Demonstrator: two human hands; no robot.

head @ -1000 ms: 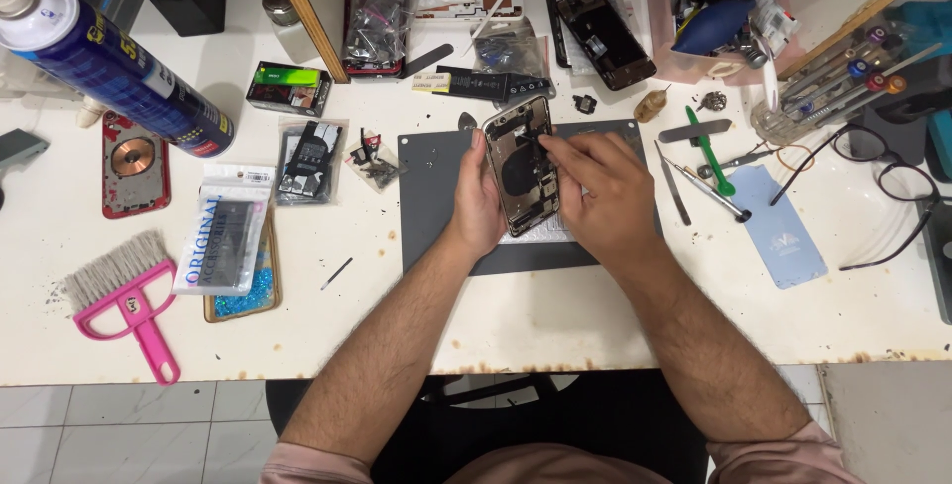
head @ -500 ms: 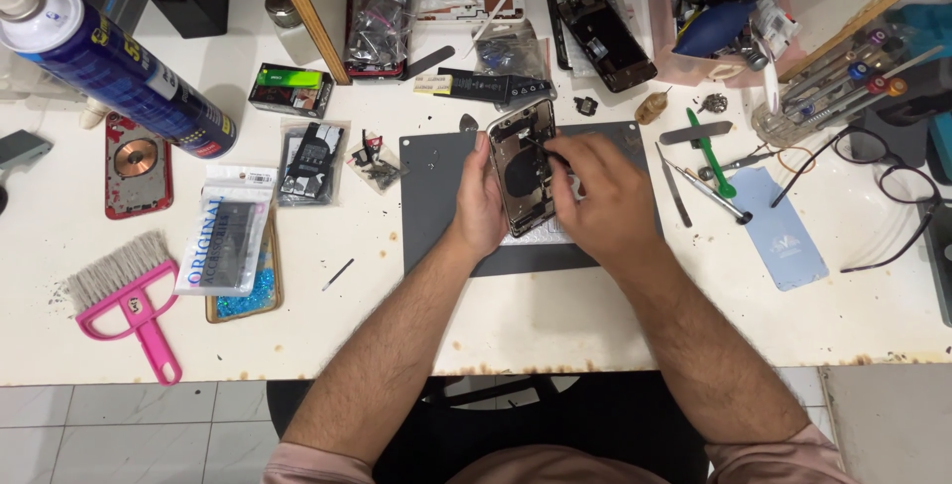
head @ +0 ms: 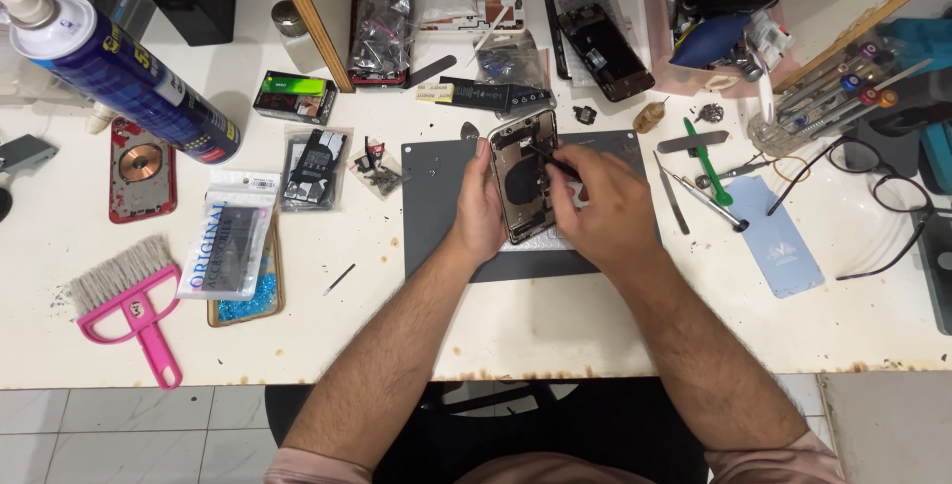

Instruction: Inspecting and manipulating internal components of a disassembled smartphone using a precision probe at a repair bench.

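1. Grey mat (head: 436, 206) at the middle of a white bench (head: 555, 335) carries an opened phone housing (head: 524, 179), its back shell facing up with the inner parts bare.

2. Steadying it, the left hand (head: 482, 208) is curled around the housing's left edge, fingers closed on the frame.

3. Pinched in the right hand (head: 607, 214) is a thin dark tool (head: 551, 159), its tip resting inside the upper part of the housing; whether it is tweezers or a driver cannot be told.

4. By the look of it, the step in hand is fine work on a small part near the top of the shell. The next move calls for a firm left-hand hold and a light, exact touch of the tip.

5. Around the mat lie spare tools: tweezers (head: 706, 198) and a green pry tool (head: 706, 161) to the right, a blue spray can (head: 129, 77) and a pink brush (head: 134, 307) far left, and bagged parts (head: 230, 246) between.

6. Black spectacles (head: 883, 196) sit at the right edge, well apart from the work.
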